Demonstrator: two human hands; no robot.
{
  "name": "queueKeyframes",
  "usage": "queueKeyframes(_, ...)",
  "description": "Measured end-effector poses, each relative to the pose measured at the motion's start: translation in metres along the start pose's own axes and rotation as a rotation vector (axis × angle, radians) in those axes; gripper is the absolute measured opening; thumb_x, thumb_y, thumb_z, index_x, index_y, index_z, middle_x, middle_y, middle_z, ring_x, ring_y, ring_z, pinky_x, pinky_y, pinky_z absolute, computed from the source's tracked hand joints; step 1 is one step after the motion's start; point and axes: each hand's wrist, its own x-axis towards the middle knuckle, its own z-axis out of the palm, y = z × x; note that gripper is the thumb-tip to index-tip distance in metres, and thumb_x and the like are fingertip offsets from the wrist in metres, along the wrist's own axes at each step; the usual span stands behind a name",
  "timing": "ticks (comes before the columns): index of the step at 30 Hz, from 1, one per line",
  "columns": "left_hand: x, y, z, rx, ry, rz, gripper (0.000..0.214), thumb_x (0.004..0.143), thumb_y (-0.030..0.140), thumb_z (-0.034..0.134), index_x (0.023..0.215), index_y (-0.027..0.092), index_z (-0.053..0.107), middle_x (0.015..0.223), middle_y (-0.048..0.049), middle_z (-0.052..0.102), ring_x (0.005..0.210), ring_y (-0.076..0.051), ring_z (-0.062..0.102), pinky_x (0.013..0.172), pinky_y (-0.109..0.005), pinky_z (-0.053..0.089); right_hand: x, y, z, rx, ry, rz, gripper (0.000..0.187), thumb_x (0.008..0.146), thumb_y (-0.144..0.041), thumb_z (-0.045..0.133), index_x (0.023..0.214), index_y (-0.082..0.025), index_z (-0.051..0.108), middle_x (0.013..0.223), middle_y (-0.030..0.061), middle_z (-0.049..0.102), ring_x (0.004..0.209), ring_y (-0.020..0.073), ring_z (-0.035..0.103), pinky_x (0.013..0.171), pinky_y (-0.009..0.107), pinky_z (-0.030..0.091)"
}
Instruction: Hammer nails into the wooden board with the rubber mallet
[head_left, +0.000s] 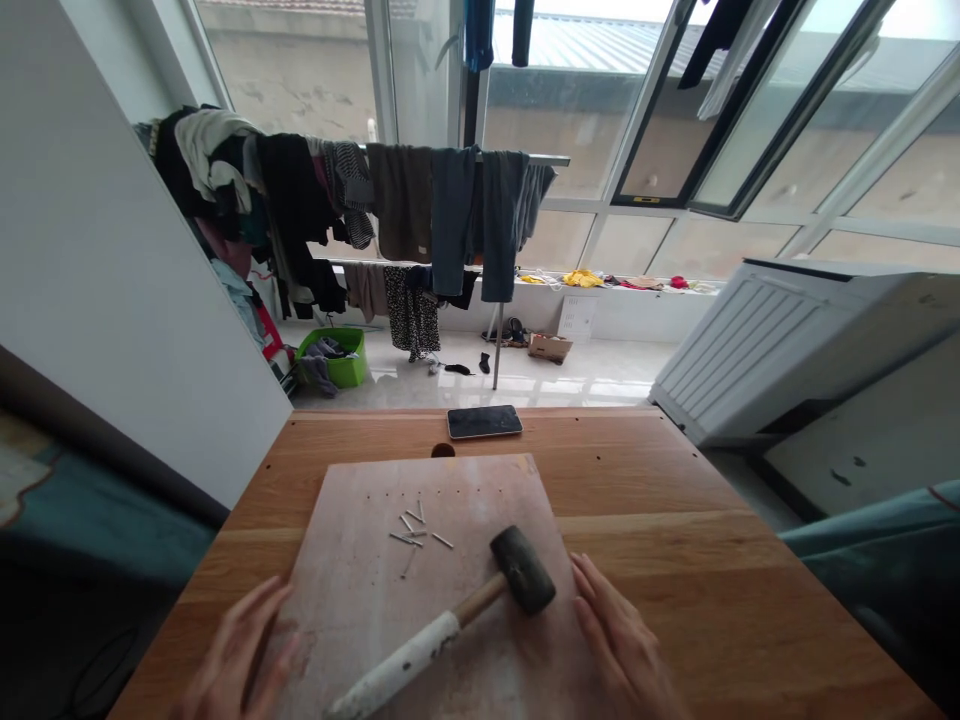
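A flat wooden board (345, 620) lies on the table between my hands. On it rests a rubber mallet (523, 570) with a black head and a partly white handle, lying diagonally. Several loose nails (411, 530) are scattered near the board's middle, below a row of small holes. My left hand (244, 650) is at the board's left edge, fingers apart, somewhat blurred. Along the right edge, my right hand (619, 640) lies with its fingers stretched out against the board's side. Neither hand holds the mallet or a nail.
A black phone (484, 422) lies on the wooden table (720, 560) beyond the board, by a round dark hole (443, 451). Past the table stand a drying rack with hung clothes (405, 200), a green basket (349, 365) and a white appliance (750, 340).
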Motion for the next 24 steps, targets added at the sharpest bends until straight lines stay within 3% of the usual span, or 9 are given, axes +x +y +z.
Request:
queueKeyframes(3, 0.025, -0.040, -0.030, 0.045, -0.048, -0.175, 0.040, 0.090, 0.056, 0.049, 0.113, 0.027, 0.065, 0.118, -0.0068, 0.070, 0.093, -0.027, 0.076, 0.085, -0.039, 0.063, 0.006, -0.037, 0.024, -0.008, -0.128, -0.184, 0.049, 0.104, -0.041, 0.047, 0.148, -0.020, 0.056, 0.153, 0.0084, 0.053, 0.141, 0.0276, 0.049, 0.114, 0.042, 0.046)
queueKeyframes(5, 0.040, -0.054, -0.046, 0.086, -0.047, -0.252, 0.044, 0.086, 0.059, 0.049, 0.109, 0.026, 0.066, 0.116, -0.0080, 0.069, 0.090, -0.027, 0.076, 0.082, -0.039, 0.063, 0.014, -0.058, 0.033, -0.013, -0.169, -0.278, 0.048, 0.105, -0.036, 0.048, 0.150, -0.019, 0.054, 0.153, 0.0099, 0.053, 0.141, 0.0271, 0.050, 0.113, 0.040, 0.047)
queueKeyframes(8, 0.053, -0.057, -0.059, 0.154, -0.066, -0.289, 0.047, 0.083, 0.061, 0.049, 0.110, 0.026, 0.067, 0.116, -0.0081, 0.068, 0.092, -0.028, 0.075, 0.080, -0.038, 0.062, 0.023, -0.075, 0.040, -0.015, -0.192, -0.412, 0.046, 0.105, -0.029, 0.048, 0.149, -0.018, 0.054, 0.150, 0.0105, 0.056, 0.141, 0.0263, 0.050, 0.112, 0.039, 0.048)
queueKeyframes(12, 0.049, -0.042, -0.055, 0.193, -0.091, -0.239, 0.049, 0.086, 0.060, 0.050, 0.118, 0.027, 0.067, 0.114, -0.0069, 0.067, 0.090, -0.027, 0.075, 0.073, -0.034, 0.061, 0.024, -0.068, 0.042, -0.025, -0.144, -0.496, 0.043, 0.103, -0.026, 0.051, 0.145, -0.020, 0.059, 0.142, 0.0101, 0.064, 0.138, 0.0269, 0.054, 0.110, 0.040, 0.052)
queueKeyframes(17, 0.025, -0.007, -0.030, 0.096, -0.103, -0.041, 0.044, 0.089, 0.056, 0.055, 0.125, 0.031, 0.065, 0.104, -0.0029, 0.069, 0.081, -0.022, 0.076, 0.067, -0.028, 0.062, 0.014, -0.026, 0.020, -0.086, -0.009, -0.284, 0.036, 0.104, -0.036, 0.047, 0.130, -0.025, 0.070, 0.138, 0.0070, 0.068, 0.129, 0.0266, 0.063, 0.105, 0.041, 0.056)
queueKeyframes(20, 0.018, 0.020, -0.013, -0.025, -0.156, 0.079, 0.036, 0.092, 0.050, 0.058, 0.123, 0.034, 0.067, 0.111, -0.0017, 0.070, 0.086, -0.019, 0.077, 0.071, -0.024, 0.063, 0.010, 0.008, -0.013, -0.099, 0.059, -0.099, 0.040, 0.103, -0.045, 0.046, 0.126, -0.025, 0.070, 0.129, 0.0072, 0.073, 0.120, 0.0261, 0.069, 0.103, 0.039, 0.058)
queueKeyframes(24, 0.037, 0.056, 0.004, -0.223, -0.382, 0.169, 0.029, 0.097, 0.047, 0.054, 0.114, 0.031, 0.071, 0.113, -0.0020, 0.073, 0.095, -0.020, 0.075, 0.084, -0.026, 0.062, 0.002, 0.035, -0.069, -0.140, 0.201, 0.130, 0.048, 0.093, -0.058, 0.050, 0.122, -0.023, 0.069, 0.117, 0.0084, 0.078, 0.108, 0.0284, 0.074, 0.090, 0.038, 0.063)
